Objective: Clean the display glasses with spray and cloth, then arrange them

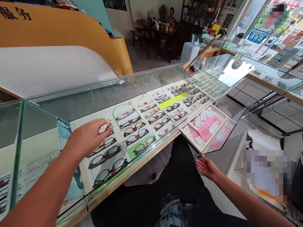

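My left hand (86,137) is closed around a crumpled white tissue (103,127), over the glass top of the display counter (94,91). Below it, rows of eyeglasses (107,156) with dark frames and small red tags lie on white and green display cards. My right hand (208,168) is low at the right, palm turned up and fingers apart. Its thumb is at the near corner of a dark-edged glass panel (228,138); whether it presses on the glass I cannot tell. Beside that panel, an open drawer (182,127) holds pink and white papers (205,127).
A wooden stand (201,53) and a small spray bottle (202,63) stand on the counter's far part. More glass cases (272,74) line the right side. Behind are a curved orange desk (71,34), a silver suitcase (189,52) and a person (172,20) at a dark table.
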`<state>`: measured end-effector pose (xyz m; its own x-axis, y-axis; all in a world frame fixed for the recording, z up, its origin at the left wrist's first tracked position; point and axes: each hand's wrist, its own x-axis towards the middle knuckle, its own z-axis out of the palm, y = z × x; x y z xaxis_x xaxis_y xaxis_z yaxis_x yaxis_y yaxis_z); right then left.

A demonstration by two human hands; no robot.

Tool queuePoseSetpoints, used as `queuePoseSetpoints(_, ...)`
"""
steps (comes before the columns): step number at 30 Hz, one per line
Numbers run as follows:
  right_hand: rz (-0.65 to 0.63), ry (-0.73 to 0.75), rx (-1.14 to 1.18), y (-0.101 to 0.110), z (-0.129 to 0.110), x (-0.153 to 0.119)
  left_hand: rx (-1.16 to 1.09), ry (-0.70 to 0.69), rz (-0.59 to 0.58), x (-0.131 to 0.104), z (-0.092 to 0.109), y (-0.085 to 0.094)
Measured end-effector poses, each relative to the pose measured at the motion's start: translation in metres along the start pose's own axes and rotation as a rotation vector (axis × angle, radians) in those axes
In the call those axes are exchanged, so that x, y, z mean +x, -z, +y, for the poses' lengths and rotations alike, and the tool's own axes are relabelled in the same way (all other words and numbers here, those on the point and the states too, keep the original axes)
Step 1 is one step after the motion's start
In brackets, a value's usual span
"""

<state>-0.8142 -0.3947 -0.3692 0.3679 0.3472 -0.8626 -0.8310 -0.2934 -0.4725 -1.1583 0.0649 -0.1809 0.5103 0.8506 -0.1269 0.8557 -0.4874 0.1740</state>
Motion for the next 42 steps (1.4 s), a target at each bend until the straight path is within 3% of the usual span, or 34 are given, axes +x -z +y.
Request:
queuePoseSetpoints(2, -0.124, -0.069, -0.138, -0.012, 0.0, -0.033, 0.001, 0.016, 0.0, 0.001, -0.001, -0.001)
queuePoseSetpoints(4, -0.339, -0.089, -0.328, -0.031, -0.016, -0.076, 0.003, 0.028, -0.001, 0.002, -0.002, -0.002)
queuePoseSetpoints(5, -0.559, 0.012, -0.619, -0.041, -0.031, -0.099, 0.004, 0.031, -0.001, 0.002, -0.002, -0.003)
queuePoseSetpoints(6, -0.687, 0.18, -0.875, -0.052, -0.051, -0.119, 0.003, 0.034, 0.003, 0.002, -0.001, -0.003)
queuePoseSetpoints(8, -0.673, 0.529, -1.291, -0.071, -0.099, -0.147, 0.0, 0.037, 0.018, 0.002, 0.0, -0.002)
queuePoseSetpoints(10, -0.561, 0.757, -1.554, -0.087, -0.15, -0.149, 0.001, 0.047, 0.028, 0.001, 0.003, 0.0)
queuePoseSetpoints(12, -0.396, 0.906, -1.888, -0.1, -0.191, -0.126, 0.01, 0.058, 0.026, 0.0, 0.006, 0.002)
queuePoseSetpoints(16, -0.255, 0.953, -2.058, -0.126, -0.237, -0.049, 0.033, 0.095, -0.006, -0.001, 0.01, 0.003)
queuePoseSetpoints(21, -0.19, 1.126, -2.13, -0.168, -0.254, 0.019, 0.041, 0.12, 0.035, 0.002, 0.01, 0.001)
queuePoseSetpoints(28, -0.171, 1.346, -2.211, -0.22, -0.264, 0.068, -0.02, 0.173, 0.002, 0.003, 0.011, 0.003)
queuePoseSetpoints(34, -0.289, 1.46, -2.192, -0.222, -0.259, 0.088, -0.092, 0.221, 0.029, 0.0, 0.009, 0.006)
queuePoseSetpoints(42, -0.295, 1.455, -2.233, -0.206, -0.266, 0.111, -0.13, 0.178, 0.025, -0.004, 0.011, 0.01)
